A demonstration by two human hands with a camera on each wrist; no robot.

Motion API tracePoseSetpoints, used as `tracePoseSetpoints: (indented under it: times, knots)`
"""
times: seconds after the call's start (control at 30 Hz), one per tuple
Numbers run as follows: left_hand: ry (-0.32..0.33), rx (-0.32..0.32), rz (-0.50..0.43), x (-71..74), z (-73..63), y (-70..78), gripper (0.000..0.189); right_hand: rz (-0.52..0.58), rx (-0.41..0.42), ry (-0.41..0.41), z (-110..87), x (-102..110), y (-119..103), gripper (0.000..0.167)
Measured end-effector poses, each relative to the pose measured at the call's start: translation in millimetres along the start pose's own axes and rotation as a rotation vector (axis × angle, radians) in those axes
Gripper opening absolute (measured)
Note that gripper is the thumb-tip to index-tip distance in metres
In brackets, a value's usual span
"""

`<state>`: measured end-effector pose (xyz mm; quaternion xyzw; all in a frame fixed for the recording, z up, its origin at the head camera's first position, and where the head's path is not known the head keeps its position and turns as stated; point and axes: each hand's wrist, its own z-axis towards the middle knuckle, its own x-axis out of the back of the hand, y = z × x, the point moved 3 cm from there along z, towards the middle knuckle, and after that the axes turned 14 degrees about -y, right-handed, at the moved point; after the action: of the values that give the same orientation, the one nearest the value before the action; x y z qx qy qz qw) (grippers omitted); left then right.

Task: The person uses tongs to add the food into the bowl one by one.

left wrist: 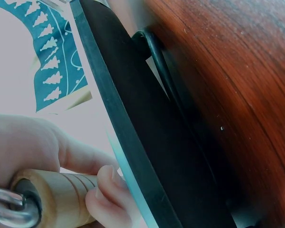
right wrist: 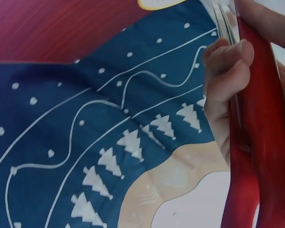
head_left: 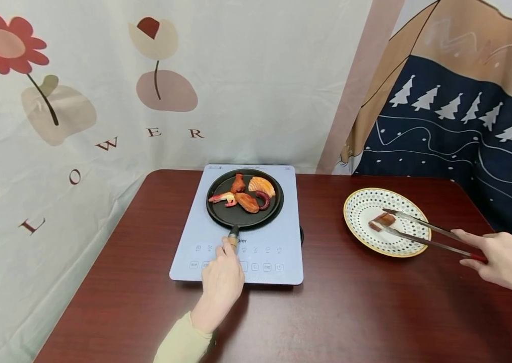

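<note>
My left hand [head_left: 223,276] grips the wooden handle [left wrist: 61,194] of a black frying pan [head_left: 224,222]. In the pan lie a drumstick [head_left: 238,183], a crab-stick-like red and white piece [head_left: 221,197], a chicken wing [head_left: 247,202], an orange striped slice [head_left: 261,186] and a dark red tentacle [head_left: 263,200]. Over at the right, my right hand [head_left: 505,257] holds metal tongs [head_left: 437,239] by their red handles [right wrist: 261,128]. The tong tips reach over a dotted plate [head_left: 360,206], spread around brown pieces of meat [head_left: 383,221] lying there.
Under the pan is a pale blue induction cooker [head_left: 192,237] with touch keys along its front. It stands on a dark red wooden table [head_left: 328,312]. A black cable [left wrist: 161,66] shows beneath the cooker. Printed cloths [head_left: 260,75] hang behind the table.
</note>
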<state>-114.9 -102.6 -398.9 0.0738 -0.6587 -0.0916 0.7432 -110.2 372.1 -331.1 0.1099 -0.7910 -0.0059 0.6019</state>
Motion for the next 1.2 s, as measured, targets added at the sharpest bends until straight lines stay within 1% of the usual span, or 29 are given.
tracePoseSetpoints:
  times: [0.23,0.37,0.53,0.73,0.8,0.97,1.2]
  knots:
    - [-0.012,0.003,-0.003,0.6,0.0,0.2,0.05,-0.049,0.045,0.122,-5.6,-8.4,10.9,0.06]
    - [-0.004,0.002,0.0,0.3,-0.1,-0.2,0.049,-0.045,0.05,0.135,-5.8,-12.7,13.8,0.062]
    - [-0.006,0.0,0.0,0.1,-0.4,-0.5,0.048,0.002,0.042,0.107,-2.5,-17.9,19.4,0.063]
    - [-0.019,0.004,-0.011,0.5,-0.8,-0.7,0.048,0.052,0.037,-0.018,6.9,-19.5,25.0,0.064]
    - [-0.022,0.006,-0.013,0.7,-0.8,-0.7,0.048,0.068,0.033,-0.074,10.4,-19.0,25.1,0.065]
    - [-0.027,0.01,-0.016,0.6,-1.0,-0.7,0.048,0.099,0.042,-0.132,17.6,-17.1,22.0,0.065]
    - [-0.04,0.013,-0.02,1.3,-1.2,0.7,0.048,0.105,0.093,-0.087,18.9,-23.0,15.6,0.062]
